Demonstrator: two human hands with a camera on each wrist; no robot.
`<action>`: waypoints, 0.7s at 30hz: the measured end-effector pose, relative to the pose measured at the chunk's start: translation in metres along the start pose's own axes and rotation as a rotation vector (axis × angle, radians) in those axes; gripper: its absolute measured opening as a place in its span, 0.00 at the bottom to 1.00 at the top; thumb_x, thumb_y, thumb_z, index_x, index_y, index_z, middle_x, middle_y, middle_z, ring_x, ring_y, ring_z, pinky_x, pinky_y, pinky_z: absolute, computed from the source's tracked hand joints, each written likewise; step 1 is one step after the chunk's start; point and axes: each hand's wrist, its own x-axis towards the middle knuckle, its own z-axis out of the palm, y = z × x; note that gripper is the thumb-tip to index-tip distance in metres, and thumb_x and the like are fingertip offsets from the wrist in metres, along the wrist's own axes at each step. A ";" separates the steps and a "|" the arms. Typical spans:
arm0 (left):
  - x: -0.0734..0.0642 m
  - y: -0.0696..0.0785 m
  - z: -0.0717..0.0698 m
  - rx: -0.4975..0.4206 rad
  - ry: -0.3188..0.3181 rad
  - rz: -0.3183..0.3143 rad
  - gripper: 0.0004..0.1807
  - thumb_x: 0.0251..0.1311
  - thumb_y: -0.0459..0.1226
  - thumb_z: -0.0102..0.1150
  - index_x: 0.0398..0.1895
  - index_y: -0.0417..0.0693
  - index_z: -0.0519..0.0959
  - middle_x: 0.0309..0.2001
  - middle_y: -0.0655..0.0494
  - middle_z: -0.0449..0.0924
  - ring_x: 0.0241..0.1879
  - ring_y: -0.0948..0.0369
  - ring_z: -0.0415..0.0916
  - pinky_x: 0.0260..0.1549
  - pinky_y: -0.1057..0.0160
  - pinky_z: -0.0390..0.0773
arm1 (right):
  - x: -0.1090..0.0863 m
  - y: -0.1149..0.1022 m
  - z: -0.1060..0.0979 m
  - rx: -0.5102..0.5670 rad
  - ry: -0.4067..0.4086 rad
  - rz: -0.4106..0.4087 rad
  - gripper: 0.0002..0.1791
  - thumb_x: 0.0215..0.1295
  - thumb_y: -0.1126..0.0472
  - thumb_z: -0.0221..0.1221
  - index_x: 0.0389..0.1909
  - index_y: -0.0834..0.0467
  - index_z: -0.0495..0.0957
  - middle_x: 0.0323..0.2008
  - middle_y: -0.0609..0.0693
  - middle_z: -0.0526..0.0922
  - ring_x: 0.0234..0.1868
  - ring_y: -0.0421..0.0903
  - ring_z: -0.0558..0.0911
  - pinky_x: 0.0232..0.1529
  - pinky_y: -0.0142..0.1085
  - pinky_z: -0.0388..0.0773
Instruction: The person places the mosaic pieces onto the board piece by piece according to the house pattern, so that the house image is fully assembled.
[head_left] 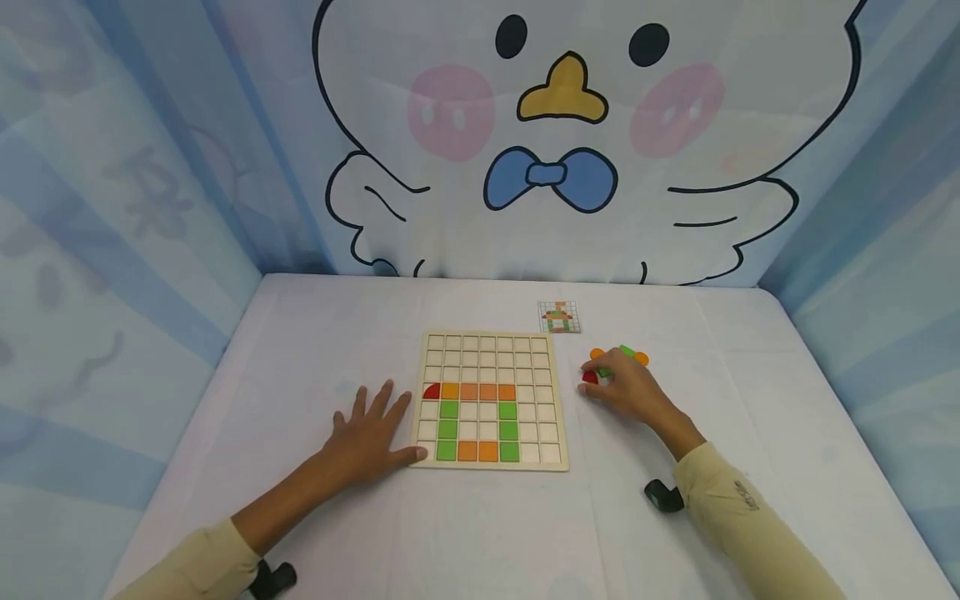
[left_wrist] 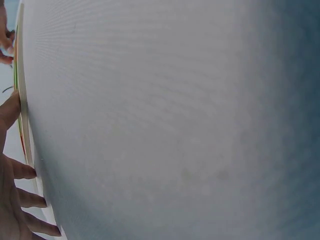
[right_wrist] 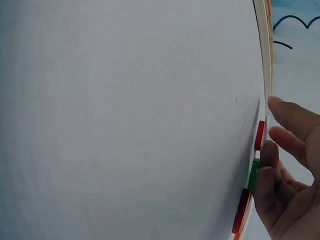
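My left hand lies with its fingers spread, its thumb on the lower left corner of the wooden grid board. My right hand is beside the board, thumb and fingertips curled about a red piece low at the tabletop. In the right wrist view that red piece shows by the fingertips, with a green piece and a darker red piece beyond. On the board, a red quarter-round piece starts a row of orange squares, with green squares below.
Loose orange round-edged pieces and a green piece lie around the right hand. A small picture card sits behind the board. Black wrist devices are by both sleeves. A printed curtain borders the table.
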 end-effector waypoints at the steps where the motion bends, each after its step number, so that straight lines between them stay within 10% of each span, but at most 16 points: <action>1: 0.000 0.000 0.000 -0.001 0.000 0.000 0.53 0.55 0.65 0.63 0.79 0.50 0.58 0.80 0.39 0.47 0.75 0.28 0.42 0.58 0.18 0.54 | 0.000 0.001 0.000 -0.003 0.006 0.006 0.20 0.59 0.56 0.71 0.52 0.59 0.85 0.45 0.57 0.80 0.43 0.51 0.76 0.45 0.44 0.75; 21: 0.000 0.001 -0.001 -0.008 -0.005 -0.002 0.53 0.55 0.64 0.63 0.79 0.50 0.58 0.80 0.39 0.47 0.75 0.27 0.42 0.57 0.17 0.54 | 0.001 -0.003 -0.003 -0.052 0.008 0.124 0.26 0.60 0.53 0.71 0.56 0.62 0.83 0.46 0.58 0.78 0.42 0.51 0.76 0.41 0.44 0.77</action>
